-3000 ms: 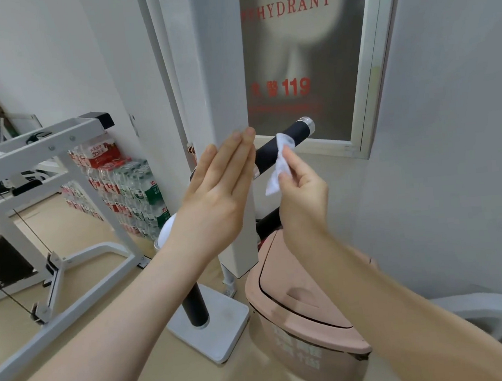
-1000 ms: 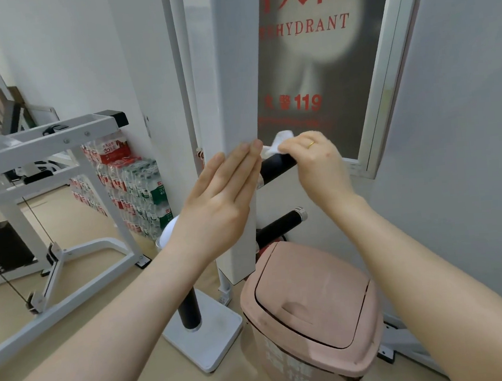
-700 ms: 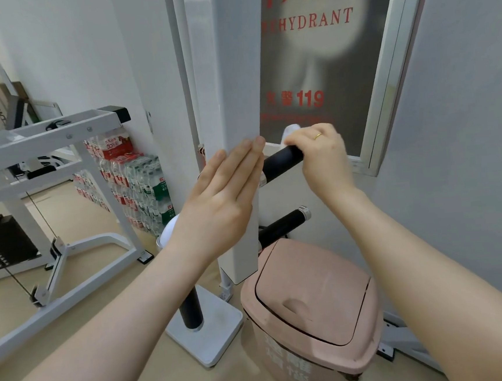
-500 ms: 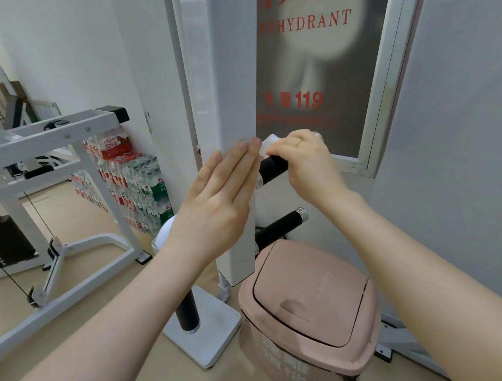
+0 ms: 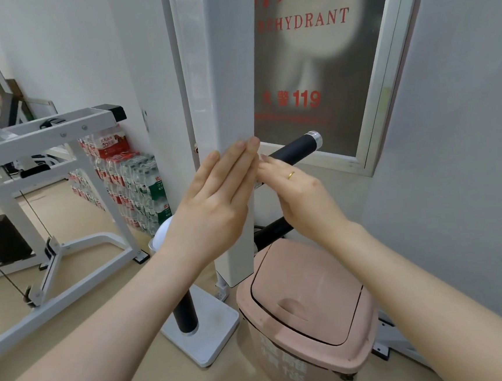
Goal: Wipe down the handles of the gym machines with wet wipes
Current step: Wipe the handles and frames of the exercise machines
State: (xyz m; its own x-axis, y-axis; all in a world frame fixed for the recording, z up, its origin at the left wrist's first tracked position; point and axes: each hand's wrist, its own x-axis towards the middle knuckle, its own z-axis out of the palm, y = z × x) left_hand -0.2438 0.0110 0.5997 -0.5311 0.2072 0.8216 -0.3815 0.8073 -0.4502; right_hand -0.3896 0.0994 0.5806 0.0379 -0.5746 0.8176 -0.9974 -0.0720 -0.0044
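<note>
Handle: black foam-covered cylindrical grip with a silver end cap [image 5: 296, 150] is sticking out to the right from the tall white square steel upright [image 5: 222, 117], in front of the glass-fronted hydrant cabinet door [image 5: 317, 63].
Lower handle: second black cylindrical grip [image 5: 273, 232] is projecting from the same upright further down, just above the pink plastic swing-lid bin [image 5: 309, 316]; much of it is hidden behind the right wrist.
Left hand: left hand [image 5: 211, 206] is lying flat and fully spread against the front face of the upright, fingers straight, gripping nothing, seemingly bracing.
Right hand: right hand [image 5: 300, 192] is curling around the inner end of the upper handle beside the upright, a gold ring showing on one finger.
Wipe: no wet wipe is showing; whether the right hand is closing on one underneath cannot be told.
Step in hand: judging by the hand's place, the person is working on the upper handle at its root, with the outer length and end cap lying bare.
Next move calls for: probably a firm wrap round the grip and a sliding, twisting pass outward to the cap, then a shift down to the lower handle, minding the bin lid close below.
Surroundings: white steel cable machine frame [image 5: 42, 138] and stacked shrink-wrapped water bottles [image 5: 134, 185] are standing well apart to the left.
</note>
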